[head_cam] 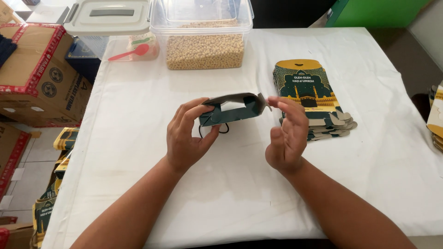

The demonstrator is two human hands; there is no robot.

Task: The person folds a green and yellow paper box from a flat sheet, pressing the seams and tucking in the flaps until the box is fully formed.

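Note:
A small dark green and gold cardboard box (233, 109), partly folded open with a flap up, is held above the white-covered table (138, 138). My left hand (187, 136) grips its left end between thumb and fingers. My right hand (288, 133) touches the box's right flap with its fingertips. A thin dark cord loop hangs under the box. To the right lies a stack of flat unfolded boxes (309, 94) of the same green and gold print.
A clear plastic tub of beige pellets (204, 44) stands at the table's far edge, with a smaller tub holding a pink scoop (131, 51) beside it. Cardboard cartons (37, 69) and more printed boxes (50, 203) sit left of the table.

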